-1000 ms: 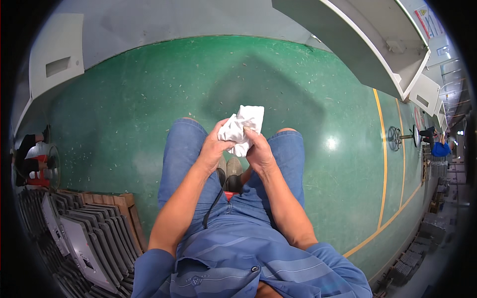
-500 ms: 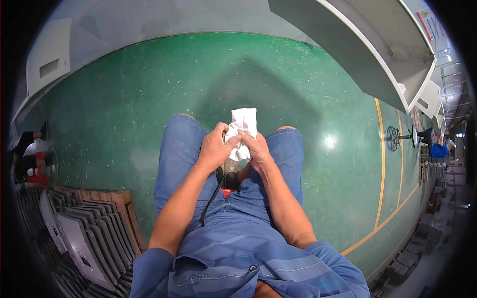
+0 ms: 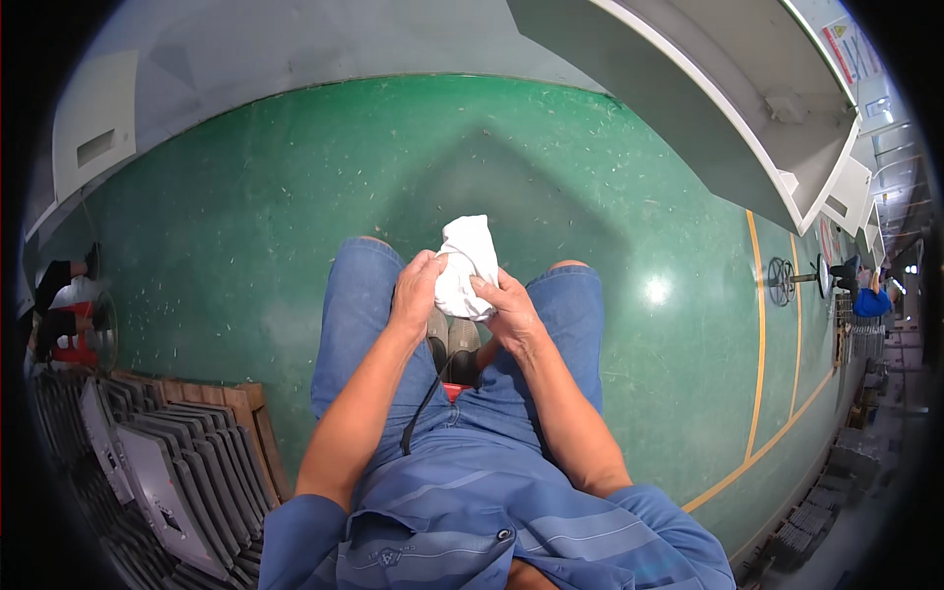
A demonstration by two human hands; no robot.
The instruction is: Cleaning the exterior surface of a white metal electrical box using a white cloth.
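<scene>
A white cloth [image 3: 466, 267], bunched and folded, is held between both my hands above my knees. My left hand [image 3: 418, 287] grips its left edge, fingers curled behind it. On the other side my right hand [image 3: 509, 307] pinches the lower right edge, thumb lying on top of the cloth. Whether anything is wrapped inside the cloth cannot be seen. A black strap [image 3: 421, 413] hangs down over my lap below the hands, and my dark shoes [image 3: 454, 346] show between my legs.
Stacked grey panels [image 3: 187, 492] stand at the lower left by a wooden pallet [image 3: 258, 413]. A white cabinet-like bench [image 3: 678, 108] juts in at upper right. A round-based stool [image 3: 782, 280] stands right, near yellow floor lines [image 3: 757, 344]. Other people are at the far left and right.
The cloth has been spread and turned; it now looks smoother and tilts leftward. My hands have moved slightly apart, and my shoes show more clearly beneath.
</scene>
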